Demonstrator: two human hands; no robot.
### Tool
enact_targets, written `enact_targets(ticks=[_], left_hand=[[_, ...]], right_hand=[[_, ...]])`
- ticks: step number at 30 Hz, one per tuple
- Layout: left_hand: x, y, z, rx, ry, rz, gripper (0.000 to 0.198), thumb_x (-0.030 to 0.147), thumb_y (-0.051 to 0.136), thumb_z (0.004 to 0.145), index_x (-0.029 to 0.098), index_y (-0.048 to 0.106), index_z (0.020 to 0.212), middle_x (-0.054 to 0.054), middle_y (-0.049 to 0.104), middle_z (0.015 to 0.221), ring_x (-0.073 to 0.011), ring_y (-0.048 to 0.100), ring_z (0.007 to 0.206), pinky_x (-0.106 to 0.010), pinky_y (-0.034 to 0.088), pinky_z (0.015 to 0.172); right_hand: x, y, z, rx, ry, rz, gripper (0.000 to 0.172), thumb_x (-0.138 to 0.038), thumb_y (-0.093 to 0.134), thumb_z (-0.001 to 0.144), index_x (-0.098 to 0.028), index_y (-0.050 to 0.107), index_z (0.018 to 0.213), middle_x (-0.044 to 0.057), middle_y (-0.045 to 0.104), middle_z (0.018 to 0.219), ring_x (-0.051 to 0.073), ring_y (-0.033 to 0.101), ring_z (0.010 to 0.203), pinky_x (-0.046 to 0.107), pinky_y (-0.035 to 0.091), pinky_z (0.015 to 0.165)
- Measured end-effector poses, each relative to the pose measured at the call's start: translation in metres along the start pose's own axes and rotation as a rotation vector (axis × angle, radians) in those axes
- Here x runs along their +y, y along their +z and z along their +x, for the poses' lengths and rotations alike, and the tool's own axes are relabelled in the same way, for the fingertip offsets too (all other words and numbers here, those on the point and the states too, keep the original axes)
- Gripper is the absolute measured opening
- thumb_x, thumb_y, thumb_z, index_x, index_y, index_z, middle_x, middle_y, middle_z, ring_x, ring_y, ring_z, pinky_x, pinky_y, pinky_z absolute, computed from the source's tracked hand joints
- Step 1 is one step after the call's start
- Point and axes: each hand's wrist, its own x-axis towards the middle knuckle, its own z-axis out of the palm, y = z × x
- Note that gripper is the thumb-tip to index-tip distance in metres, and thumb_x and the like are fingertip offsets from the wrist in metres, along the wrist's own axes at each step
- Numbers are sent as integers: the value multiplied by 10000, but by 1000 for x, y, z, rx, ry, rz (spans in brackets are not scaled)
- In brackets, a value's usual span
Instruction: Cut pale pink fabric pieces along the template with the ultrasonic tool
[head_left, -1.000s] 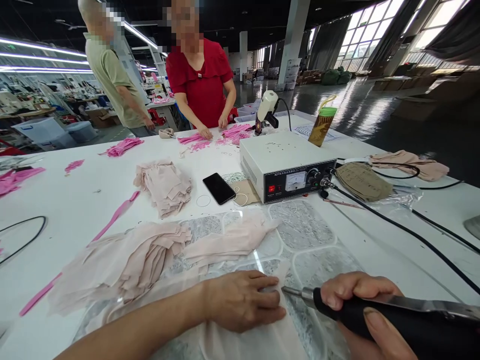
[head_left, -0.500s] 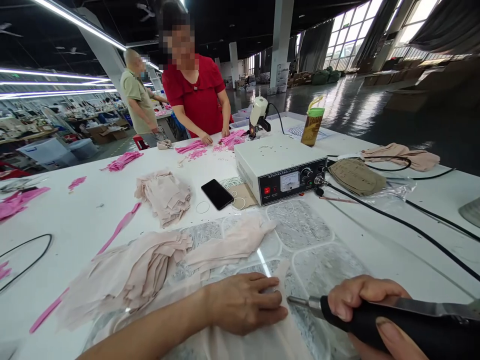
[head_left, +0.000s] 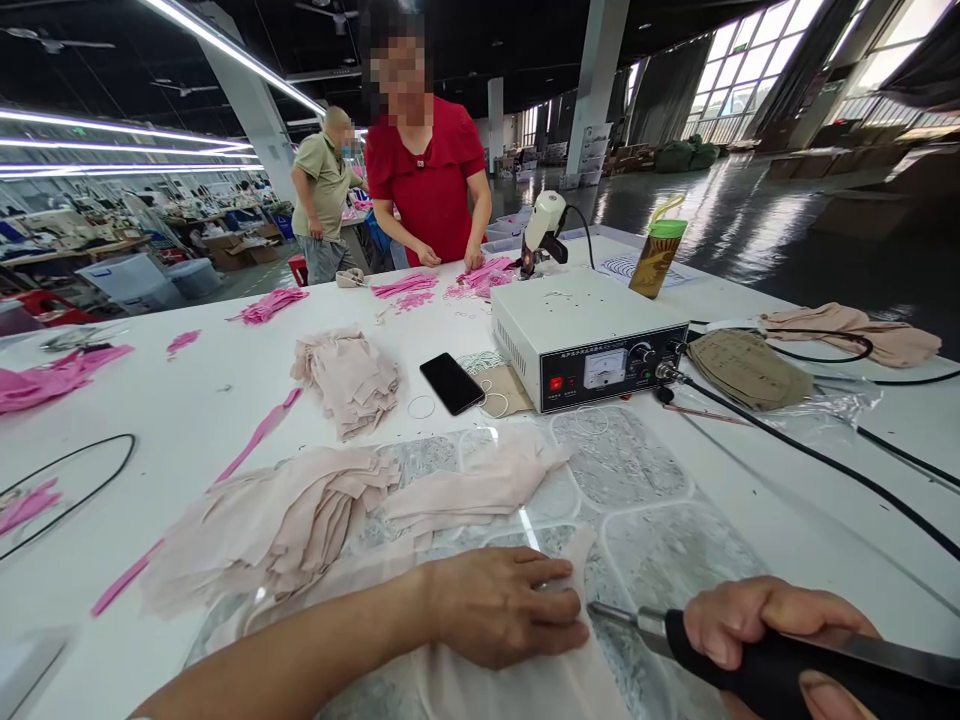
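At the counter's [head_left: 187, 400] near edge, the left grip [head_left: 502, 610] lies open and flat, pinning pale fabric [head_left: 495, 692]; the right grip [head_left: 772, 640], closed around a black-handled tool [head_left: 712, 662], holds its metal tip [head_left: 611, 611] just beside those fingers [head_left: 561, 605]. A slip could catch skin or spoil the fabric.

Right hand [head_left: 757, 630] with the tool [head_left: 810, 675] slides right and down toward the frame edge, and the thumb is now mostly cut off. The tool tip [head_left: 604, 610] sits a bit farther right along the fabric [head_left: 517, 690] and lower than before. Left hand [head_left: 502, 610] creeps slightly right with it. Person in green [head_left: 324, 195] walks off from the table [head_left: 210, 400] and now stands farther back, seen side-on. The view drifts, so everything sits a little more to the right.
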Motion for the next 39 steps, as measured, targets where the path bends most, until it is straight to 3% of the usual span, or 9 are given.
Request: enact_targets(ticks=[6, 13, 21, 31, 37, 39], left_hand=[[0, 0, 0, 10, -3, 4, 223, 195, 460, 997, 146, 668, 1062, -78, 646, 1039, -207, 617, 1016, -279, 509, 873], [0, 0, 1, 26, -7, -25, 196, 176, 500, 978, 126, 674, 1053, -58, 653, 1007, -221, 620, 1010, -303, 482, 931], [0, 3, -2, 45, -7, -34, 197, 177, 504, 977, 122, 672, 1065, -59, 655, 1034, -233, 613, 1043, -311, 477, 937], [0, -1, 0, 13, -15, -30, 207, 182, 486, 984, 129, 672, 1059, -68, 670, 1028, -228, 629, 1026, -306, 492, 915], [1, -1, -1, -48, -14, -31, 205, 194, 486, 990, 138, 649, 1101, -80, 663, 1052, -226, 625, 1059, -299, 488, 916], [1, -1, -1, -50, -17, -35, 197, 200, 498, 988, 136, 645, 1104, -83, 660, 1049, -228, 623, 1062, -303, 484, 916]], right_hand=[[0, 7, 3, -34, 2, -4, 103, -331, 573, 859, -238, 617, 849, 3, 551, 659, 135, 529, 489, 295, 533, 455], [-6, 14, 8, -42, 19, -15, 89, -328, 627, 839, -241, 636, 826, 8, 569, 642, 142, 549, 475, 307, 541, 450], [-4, 2, 7, -139, 104, -52, 87, -357, 617, 869, -273, 603, 855, 9, 564, 694, 164, 584, 546, 352, 570, 527], [-6, 3, 10, -214, 64, -93, 54, -340, 603, 896, -297, 588, 867, 5, 580, 689, 165, 598, 551, 336, 568, 518], [-10, 6, 4, -80, 45, -51, 128, -395, 628, 864, -272, 605, 833, -4, 545, 653, 134, 542, 490, 290, 541, 479], [-9, 5, 2, -98, 59, -61, 137, -404, 614, 871, -272, 596, 837, 0, 545, 660, 142, 548, 511, 297, 543, 492]])
